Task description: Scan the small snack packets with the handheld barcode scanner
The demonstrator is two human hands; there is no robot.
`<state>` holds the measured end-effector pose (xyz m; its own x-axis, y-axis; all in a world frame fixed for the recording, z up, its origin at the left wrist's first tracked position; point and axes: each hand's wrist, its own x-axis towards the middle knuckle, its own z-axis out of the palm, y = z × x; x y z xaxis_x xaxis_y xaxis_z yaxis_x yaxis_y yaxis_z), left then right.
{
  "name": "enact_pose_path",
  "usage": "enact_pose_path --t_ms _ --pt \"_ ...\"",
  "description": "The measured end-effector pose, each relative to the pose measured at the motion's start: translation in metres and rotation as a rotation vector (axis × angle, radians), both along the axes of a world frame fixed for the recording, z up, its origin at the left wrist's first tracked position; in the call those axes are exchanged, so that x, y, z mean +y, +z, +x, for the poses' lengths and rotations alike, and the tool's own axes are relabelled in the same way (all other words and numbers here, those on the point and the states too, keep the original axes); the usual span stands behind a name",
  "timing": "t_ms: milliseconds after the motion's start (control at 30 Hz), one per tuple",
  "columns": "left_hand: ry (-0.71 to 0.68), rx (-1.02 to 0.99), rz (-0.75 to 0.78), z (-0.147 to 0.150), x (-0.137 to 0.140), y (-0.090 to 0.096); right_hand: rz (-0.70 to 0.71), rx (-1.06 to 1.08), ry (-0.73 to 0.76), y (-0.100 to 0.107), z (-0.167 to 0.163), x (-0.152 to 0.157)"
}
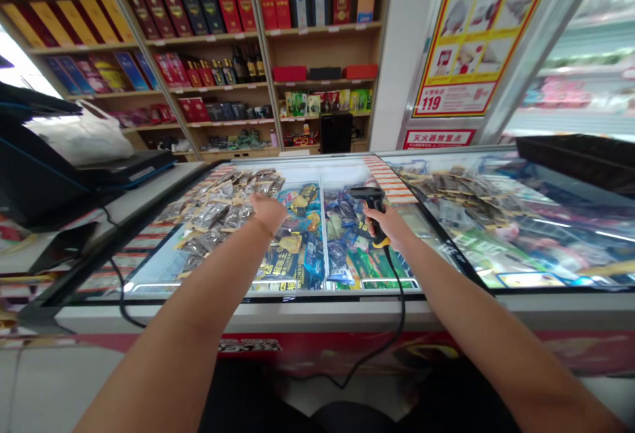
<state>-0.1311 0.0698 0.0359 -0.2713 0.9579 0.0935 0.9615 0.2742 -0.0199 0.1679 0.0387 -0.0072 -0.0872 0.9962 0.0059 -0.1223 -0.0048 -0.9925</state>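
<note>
My right hand (387,223) is wrapped around the handle of a black and yellow barcode scanner (367,193), its head tilted to the left. A black cable (399,307) runs down from the scanner's grip over the freezer's front edge. My left hand (268,211) is over the right side of a spread of small brown packets (213,213) on the freezer's glass top. Its fingers point away from me and are mostly hidden and blurred, so I cannot see whether they grip a packet. Beneath, colourful wrapped packs (297,248) lie inside the freezer (347,314).
More brown packets (459,188) lie on the glass to the right, near a dark tray (580,158). Left stands a counter with a black device (34,155) and a white plastic bag (84,134). Shelves (322,28) of boxes and bottles line the back.
</note>
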Motion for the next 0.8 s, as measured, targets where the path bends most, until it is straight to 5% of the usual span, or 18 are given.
enact_pose_path --t_ms 133,333,667,800 --pt "0.077 0.24 -0.069 0.003 -0.008 0.002 0.009 0.009 -0.01 0.004 0.005 -0.002" --pt "-0.042 0.137 0.125 0.023 -0.017 0.0 -0.002 -0.029 0.004 0.01 0.003 -0.006" --pt "-0.292 -0.673 0.77 0.098 0.017 -0.023 -0.006 -0.018 0.02 0.011 0.004 -0.007" --pt "-0.374 -0.848 0.823 0.104 0.028 -0.04 0.002 -0.025 0.038 0.013 0.002 -0.008"
